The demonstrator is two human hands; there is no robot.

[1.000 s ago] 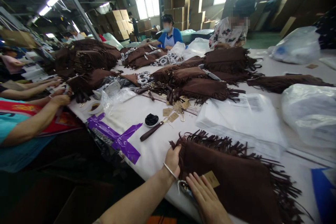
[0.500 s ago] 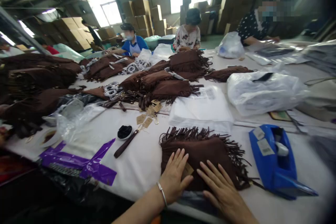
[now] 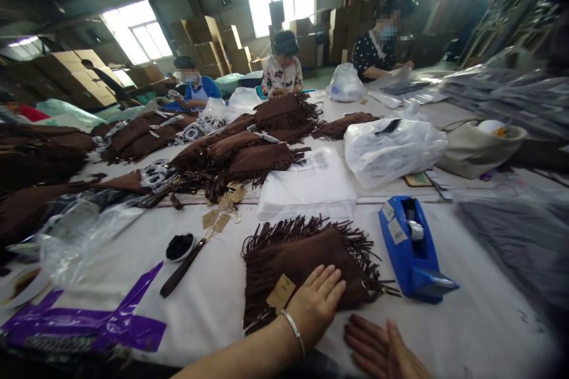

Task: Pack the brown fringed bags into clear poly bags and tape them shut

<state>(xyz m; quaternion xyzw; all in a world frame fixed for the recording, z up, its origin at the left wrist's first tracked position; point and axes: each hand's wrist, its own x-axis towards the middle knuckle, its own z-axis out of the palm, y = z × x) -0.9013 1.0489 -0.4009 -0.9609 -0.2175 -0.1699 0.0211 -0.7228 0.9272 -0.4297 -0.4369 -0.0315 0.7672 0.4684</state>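
At the near left, glossy purple tape strips (image 3: pixel 133 315) cross the edge of the white-covered table (image 3: pixel 213 296); right of them, a small white bowl (image 3: pixel 188 254) of black material stands just beside a dark brown wrist strap (image 3: pixel 183 269) with a metal clasp; farther off lie several brown card tags (image 3: pixel 216 220); next comes the dark brown fringed pouch (image 3: pixel 288 256), flat on the near middle of the table, a tan card tag (image 3: pixel 281 293) on its left part; the left hand (image 3: pixel 317 302) — a silver bracelet (image 3: pixel 294 330) at its wrist — lies on the pouch, fingers extended and nearly together; beyond the pouch is a stack of white plastic sheets (image 3: pixel 306 186); near its right corner the right hand (image 3: pixel 380 346) is turned on edge, fingers straight, thumb raised, grasping nothing visible; farther right sits a blue tape dispenser (image 3: pixel 409 249).
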